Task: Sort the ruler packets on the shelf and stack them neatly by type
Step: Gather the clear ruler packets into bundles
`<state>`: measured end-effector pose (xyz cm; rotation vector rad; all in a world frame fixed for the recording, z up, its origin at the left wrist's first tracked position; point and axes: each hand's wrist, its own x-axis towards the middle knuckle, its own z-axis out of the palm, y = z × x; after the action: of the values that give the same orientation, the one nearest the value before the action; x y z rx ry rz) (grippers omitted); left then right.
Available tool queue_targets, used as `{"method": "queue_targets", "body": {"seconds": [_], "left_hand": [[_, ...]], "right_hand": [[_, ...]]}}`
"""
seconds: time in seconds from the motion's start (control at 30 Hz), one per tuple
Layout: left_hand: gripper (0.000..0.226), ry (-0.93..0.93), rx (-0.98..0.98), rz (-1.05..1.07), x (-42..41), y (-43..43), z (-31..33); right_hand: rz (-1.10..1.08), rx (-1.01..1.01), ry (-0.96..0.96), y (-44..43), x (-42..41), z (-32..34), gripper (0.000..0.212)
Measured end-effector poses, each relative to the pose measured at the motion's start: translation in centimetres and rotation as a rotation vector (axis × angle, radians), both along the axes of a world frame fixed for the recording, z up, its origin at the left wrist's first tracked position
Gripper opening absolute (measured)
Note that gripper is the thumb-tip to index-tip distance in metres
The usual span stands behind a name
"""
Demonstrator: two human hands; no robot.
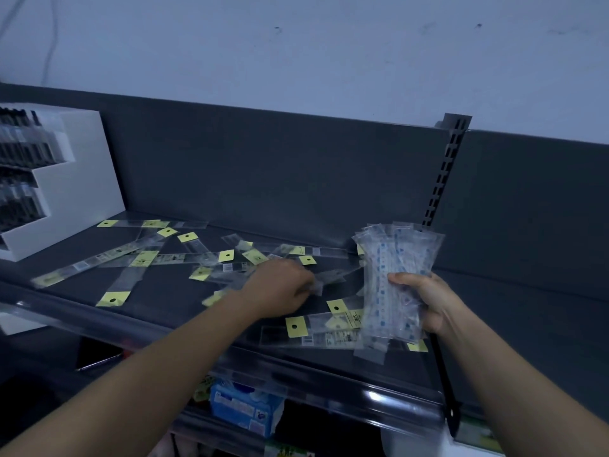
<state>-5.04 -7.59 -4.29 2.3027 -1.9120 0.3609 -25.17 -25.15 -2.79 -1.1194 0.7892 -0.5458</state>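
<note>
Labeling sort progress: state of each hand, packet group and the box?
left hand: pinches a clear packet on the shelf.
right hand: grips the blue-printed bundle, held upright.
yellow-tagged packets: scattered flat, overlapping, unsorted.
white display box: upright at the shelf's left end.

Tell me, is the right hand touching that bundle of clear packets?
Touching. In the head view the right hand grips the bundle of clear packets, fingers curled round it.
</note>
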Motion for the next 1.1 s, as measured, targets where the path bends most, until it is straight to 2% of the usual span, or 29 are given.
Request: {"method": "queue_targets", "body": {"seconds": [0.13,0.2,0.27,0.33,0.4,0.53,0.6,0.63,0.87,0.97,1.03,1.1], "left_hand": [[0.060,0.239,0.176,-0.076,-2.3,-1.8,-1.3],[0.069,0.304,0.302,-0.104,-3.6,-2.3,-1.6],[0.059,0.315,0.301,-0.086,-4.3,-2.3,-1.7],[0.031,0.323,0.161,-0.051,-4.5,-2.4,-1.2],[0.015,0.306,0.111,0.002,-4.9,-2.6,-0.7],[0.032,0.484,0.251,0.148,-5.2,-3.1,0.1],[0.010,0.478,0.235,0.164,-4.8,-3.2,0.2],[0.008,0.478,0.213,0.190,-4.6,-3.3,0.3],[0.013,0.520,0.007,0.458,-2.0,-2.9,2.5],[0.014,0.412,-0.005,0.548,-1.6,-2.5,2.5],[0.031,0.234,-0.021,0.573,-2.0,-2.3,1.9],[0.053,0.177,-0.048,0.471,-2.8,-2.6,1.1]], "right_hand": [[-0.028,-0.008,0.014,-0.1,-0.4,-0.1,0.061],[-0.040,-0.011,0.017,-0.1,-0.8,-0.2,0.055],[-0.044,-0.012,0.016,-0.2,-1.3,-0.3,0.052],[-0.050,-0.010,0.015,-0.1,-1.8,-0.3,0.047],[-0.058,-0.018,0.026,0.0,-2.3,-0.4,0.045],[-0.072,-0.032,0.038,0.4,-2.8,-0.5,0.043],[-0.084,-0.036,0.027,0.4,-3.1,-0.4,0.040],[-0.091,-0.037,0.017,0.4,-3.2,-0.2,0.040],[-0.172,-0.042,-0.052,0.2,-4.0,0.4,0.046],[-0.175,-0.044,-0.043,0.3,-4.3,0.2,0.045],[-0.175,-0.041,-0.039,0.3,-4.6,0.1,0.043],[-0.188,-0.037,-0.040,0.3,-4.8,0.1,0.042]]}}
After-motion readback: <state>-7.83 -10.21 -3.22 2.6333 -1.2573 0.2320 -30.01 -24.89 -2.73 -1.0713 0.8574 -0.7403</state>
